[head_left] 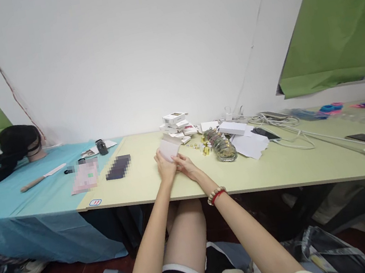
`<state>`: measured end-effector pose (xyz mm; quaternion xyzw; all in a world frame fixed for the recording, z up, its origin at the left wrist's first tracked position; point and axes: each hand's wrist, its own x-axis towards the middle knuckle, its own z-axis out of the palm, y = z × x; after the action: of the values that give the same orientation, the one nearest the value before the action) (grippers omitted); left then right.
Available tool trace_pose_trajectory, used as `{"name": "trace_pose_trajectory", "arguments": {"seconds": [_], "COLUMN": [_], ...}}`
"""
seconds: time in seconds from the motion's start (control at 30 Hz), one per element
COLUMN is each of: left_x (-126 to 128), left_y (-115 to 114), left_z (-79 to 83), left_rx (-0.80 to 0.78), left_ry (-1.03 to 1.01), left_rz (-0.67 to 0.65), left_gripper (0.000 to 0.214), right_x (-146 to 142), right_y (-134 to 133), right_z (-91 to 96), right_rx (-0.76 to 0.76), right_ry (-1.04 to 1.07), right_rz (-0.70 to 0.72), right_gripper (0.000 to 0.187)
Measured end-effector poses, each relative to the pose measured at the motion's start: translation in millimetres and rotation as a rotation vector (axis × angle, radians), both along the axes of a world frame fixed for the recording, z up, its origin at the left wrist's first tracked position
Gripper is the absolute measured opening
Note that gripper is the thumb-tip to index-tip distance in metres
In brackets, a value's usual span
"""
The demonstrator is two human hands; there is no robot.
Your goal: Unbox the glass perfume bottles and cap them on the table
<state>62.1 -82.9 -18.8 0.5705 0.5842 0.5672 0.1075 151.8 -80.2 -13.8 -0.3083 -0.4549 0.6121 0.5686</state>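
Both hands meet over the front of the pale yellow table (164,191) around a small white cardboard box (169,149), with a flap up at its far edge. My left hand (165,166) is closed on the box's left and lower side. My right hand (187,166) grips its lower right corner with thumb and fingers. Just beyond is a loose pile of similar white boxes (174,119). To the right lie several small gold and clear pieces (205,150) and a row of clear, gold-patterned round items (224,148); their exact kind is hard to make out.
Right of the hands are a white paper sheet (250,143), a white box (233,127), a dark phone (265,133) and tangled white cables (294,128). On the left, a knife (43,177) and a black-wigged mannequin head (21,141) rest on blue cloth (48,197).
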Motion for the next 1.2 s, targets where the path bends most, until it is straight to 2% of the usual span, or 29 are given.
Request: {"name": "trace_pose_trajectory", "arguments": {"seconds": [0.13, 0.23, 0.33, 0.4, 0.53, 0.63, 0.77, 0.87, 0.93, 1.0, 1.07, 1.13, 1.2], "left_x": [-0.4, -2.1, -3.5, -4.3, -8.9, -17.0, -31.7, -43.2, -47.7, -45.9, -35.8, -19.2, -1.2], "left_y": [-1.8, -4.0, -5.1, -3.9, 2.4, 7.6, 17.1, 34.2, 53.6, 79.0, 107.8, 136.7, 162.8], "left_z": [1.0, 2.0, 1.4, 0.5, 1.8, 7.0, 13.2, 16.2, 20.8, 30.5, 46.1, 66.2, 86.8], "left_rx": [0.115, 0.140, 0.095, 0.079, -0.055, -0.213, -0.392, -0.386, -0.298, -0.148, 0.008, 0.105, 0.146], "left_ry": [0.015, 0.029, -0.023, -0.064, -0.234, -0.310, -0.311, -0.266, -0.213, -0.120, 0.009, 0.078, 0.137], "left_rz": [-0.075, -0.026, 0.099, 0.071, -0.161, -0.371, -0.534, -0.619, -0.543, -0.407, -0.302, -0.204, -0.088], "left_gripper": [0.065, 0.061, 0.064, 0.074, 0.097, 0.101, 0.106, 0.091, 0.078, 0.068, 0.059, 0.052, 0.058], "right_x": [-2.2, -1.6, 4.5, 11.1, 21.2, 22.3, 23.4, 29.2, 33.4, 35.5, 34.6, 31.4, 27.7], "right_y": [3.2, 6.8, 14.6, 22.3, 38.2, 47.1, 62.7, 80.3, 90.2, 95.2, 94.6, 90.5, 85.3], "right_z": [-4.1, -5.2, -1.8, 3.6, 18.0, 22.9, 15.4, 7.7, 5.3, 5.5, 7.2, 9.1, 10.9], "right_rx": [0.027, 0.057, 0.041, 0.007, -0.077, -0.144, -0.116, -0.110, -0.136, -0.164, -0.177, -0.177, -0.175], "right_ry": [0.001, 0.010, 0.019, -0.003, -0.067, -0.076, -0.050, -0.015, 0.014, 0.043, 0.065, 0.077, 0.081], "right_rz": [-0.087, -0.106, -0.024, 0.084, 0.297, 0.461, 0.637, 0.635, 0.565, 0.491, 0.464, 0.497, 0.541], "right_gripper": [0.038, 0.042, 0.048, 0.053, 0.048, 0.045, 0.045, 0.043, 0.043, 0.044, 0.047, 0.049, 0.051]}}
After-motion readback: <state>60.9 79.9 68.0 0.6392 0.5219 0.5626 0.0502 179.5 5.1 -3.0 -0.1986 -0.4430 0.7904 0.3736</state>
